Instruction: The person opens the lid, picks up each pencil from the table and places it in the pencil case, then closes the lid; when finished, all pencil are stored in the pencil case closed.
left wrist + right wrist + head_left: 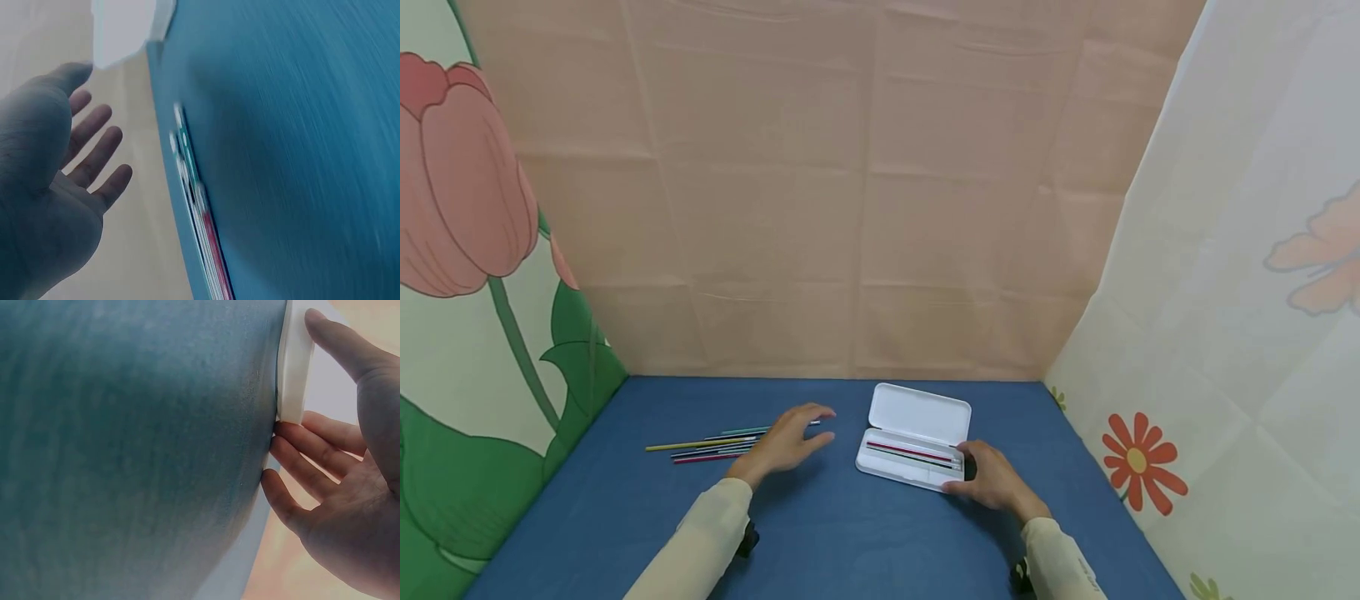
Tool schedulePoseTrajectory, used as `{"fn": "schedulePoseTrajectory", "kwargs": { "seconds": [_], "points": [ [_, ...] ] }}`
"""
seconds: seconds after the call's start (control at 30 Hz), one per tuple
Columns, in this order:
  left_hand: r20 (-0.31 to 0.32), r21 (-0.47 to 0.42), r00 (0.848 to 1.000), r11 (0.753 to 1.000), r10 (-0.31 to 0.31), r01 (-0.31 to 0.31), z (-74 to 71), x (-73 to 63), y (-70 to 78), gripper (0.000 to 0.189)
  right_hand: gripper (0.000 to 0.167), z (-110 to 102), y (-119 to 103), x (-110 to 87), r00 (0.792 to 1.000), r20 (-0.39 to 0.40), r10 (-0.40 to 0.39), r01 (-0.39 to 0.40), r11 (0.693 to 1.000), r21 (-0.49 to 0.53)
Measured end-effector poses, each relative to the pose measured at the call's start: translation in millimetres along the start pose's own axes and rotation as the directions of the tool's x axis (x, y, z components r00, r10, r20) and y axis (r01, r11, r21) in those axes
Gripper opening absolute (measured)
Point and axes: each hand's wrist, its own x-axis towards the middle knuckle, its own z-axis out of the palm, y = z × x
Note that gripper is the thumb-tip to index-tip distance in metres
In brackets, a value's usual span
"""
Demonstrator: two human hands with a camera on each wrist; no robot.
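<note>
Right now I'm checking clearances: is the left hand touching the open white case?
Apart. The head view shows it: blue cloth is visible between the left hand and the white case.

The left sleeve [696, 546] is long, pale cream and plain, reaching down to the wrist. A small black device [747, 540] juts out beneath the left sleeve, on its inner side. Across from the left sleeve, the right sleeve [1060, 558] matches its colour and bears small, faint marks. On the edge facing the left sleeve sits a second black device [1019, 577], flecked with paler spots.
</note>
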Motion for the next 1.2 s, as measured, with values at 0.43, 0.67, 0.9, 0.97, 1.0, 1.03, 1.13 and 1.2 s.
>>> {"fn": "schedulePoseTrajectory", "kwargs": {
  "seconds": [0.43, 0.67, 0.9, 0.97, 1.0, 1.03, 1.13, 1.2],
  "points": [
    [-0.104, 0.061, 0.993, 0.997, 0.057, -0.051, -43.8, -48.3, -51.2, 0.042, 0.088, -0.8, -1.0, -0.3, 1.0, 0.005, 0.006, -0.006, 1.0, 0.003],
    [-0.152, 0.101, 0.987, 0.994, 0.05, -0.035, -59.9, -71.7, -77.2, 0.045, 0.088, -1.5, -2.4, -2.1, 1.0, 0.003, 0.005, -0.005, 1.0, 0.016],
    [-0.151, 0.133, 0.988, 0.991, 0.033, -0.013, -72.6, -91.4, -100.9, 0.052, 0.088, -1.3, -2.8, -3.2, 1.0, 0.004, 0.01, -0.01, 1.0, 0.021],
    [-0.143, 0.14, 0.989, 0.99, 0.019, 0.002, -74.8, -95.1, -107.8, 0.051, 0.088, -0.9, -2.2, -2.8, 1.0, 0.004, 0.008, -0.008, 1.0, 0.019],
    [-0.141, 0.146, 0.99, 0.989, 0.014, 0.007, -75.9, -96.8, -110.7, 0.05, 0.088, -0.8, -2.0, -2.6, 1.0, 0.003, 0.005, -0.005, 1.0, 0.017],
    [-0.137, 0.15, 0.991, 0.989, 0.01, 0.011, -77.0, -98.3, -113.0, 0.049, 0.087, -0.7, -1.8, -2.3, 1.0, 0.002, 0.002, -0.002, 1.0, 0.017],
    [-0.128, 0.163, 0.992, 0.986, -0.009, 0.03, -80.0, -101.8, -118.8, 0.048, 0.086, -0.4, -1.0, -1.9, 1.0, -0.002, -0.005, 0.005, 1.0, 0.014],
    [-0.121, 0.163, 0.992, 0.986, -0.028, 0.047, -81.9, -104.2, -120.9, 0.048, 0.086, -0.4, -0.9, -1.7, 1.0, -0.003, -0.006, 0.006, 1.0, 0.014]
  ]
}}
